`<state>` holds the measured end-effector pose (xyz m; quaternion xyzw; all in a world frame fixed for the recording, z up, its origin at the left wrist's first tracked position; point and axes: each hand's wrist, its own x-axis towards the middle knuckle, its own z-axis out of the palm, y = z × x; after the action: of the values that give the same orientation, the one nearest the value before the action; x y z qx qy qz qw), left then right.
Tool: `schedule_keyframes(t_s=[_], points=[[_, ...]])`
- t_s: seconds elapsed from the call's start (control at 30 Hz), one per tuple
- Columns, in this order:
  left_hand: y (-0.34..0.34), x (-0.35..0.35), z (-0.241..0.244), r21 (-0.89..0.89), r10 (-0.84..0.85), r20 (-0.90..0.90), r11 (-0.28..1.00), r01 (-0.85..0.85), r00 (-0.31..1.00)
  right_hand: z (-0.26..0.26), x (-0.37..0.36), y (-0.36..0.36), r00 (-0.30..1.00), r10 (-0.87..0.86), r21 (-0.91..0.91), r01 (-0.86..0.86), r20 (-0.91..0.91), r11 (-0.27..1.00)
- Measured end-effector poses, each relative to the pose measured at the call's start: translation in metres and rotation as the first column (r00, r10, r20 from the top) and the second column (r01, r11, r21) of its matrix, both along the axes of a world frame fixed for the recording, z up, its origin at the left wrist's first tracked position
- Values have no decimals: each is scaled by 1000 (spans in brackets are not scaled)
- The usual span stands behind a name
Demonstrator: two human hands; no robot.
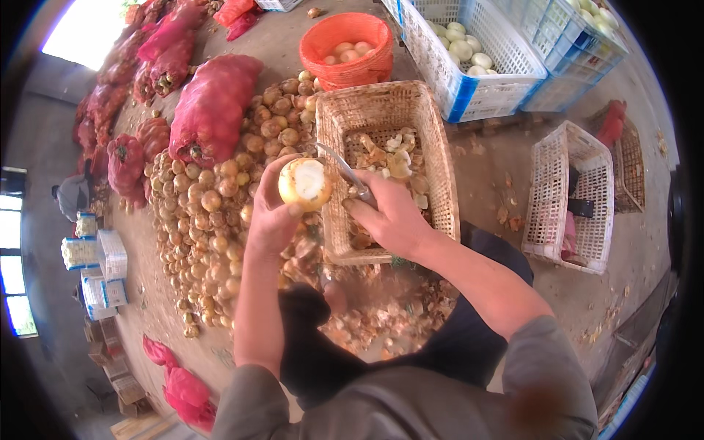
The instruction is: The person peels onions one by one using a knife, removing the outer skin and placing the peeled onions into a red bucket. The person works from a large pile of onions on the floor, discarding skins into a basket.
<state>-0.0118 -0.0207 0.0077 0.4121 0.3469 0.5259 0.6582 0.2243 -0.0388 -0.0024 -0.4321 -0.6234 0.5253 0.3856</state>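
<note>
My left hand [273, 212] holds a yellow onion [305, 184] whose pale cut face is turned up towards me. Closed around the handle of a knife [345, 171] is my right hand [388, 212], just right of the onion; the curved blade points up and left. Below both hands stands a brown-stained plastic crate [448, 192] with onion skins and trimmings [400, 164] in it. A large heap of unpeeled onions [212, 201] lies on the floor to the left.
A red basket [346, 77] with peeled onions stands beyond the crate. White-and-blue crates [495, 91] of peeled onions are at upper right, an off-white crate [591, 220] at right. Full red mesh sacks [217, 104] lie upper left. Onion skins [385, 324] litter the floor between my legs. Far left is another person [74, 197].
</note>
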Motion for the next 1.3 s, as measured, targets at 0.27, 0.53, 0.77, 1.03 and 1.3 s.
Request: schedule_keyframes(t_s=[0.27,0.53,0.77,1.03,1.3], points=[[-2,-7,8,-15,-7,39,1000,7,999,21,9,-2,945,239,-174,-280,-223,944],[-1,-12,6,8,1,56,1000,-2,998,22,3,-4,944,166,-196,-227,-284,954],[-1,-16,5,-1,19,19,1000,-19,1000,26,5,-2,917,238,-280,-331,-319,901],[2,-12,0,47,46,19,998,-47,999,14,-3,-5,939,208,-178,-262,-275,948],[0,-4,7,166,135,-274,982,-91,952,28,-4,-12,888,99,-427,-311,-450,849]])
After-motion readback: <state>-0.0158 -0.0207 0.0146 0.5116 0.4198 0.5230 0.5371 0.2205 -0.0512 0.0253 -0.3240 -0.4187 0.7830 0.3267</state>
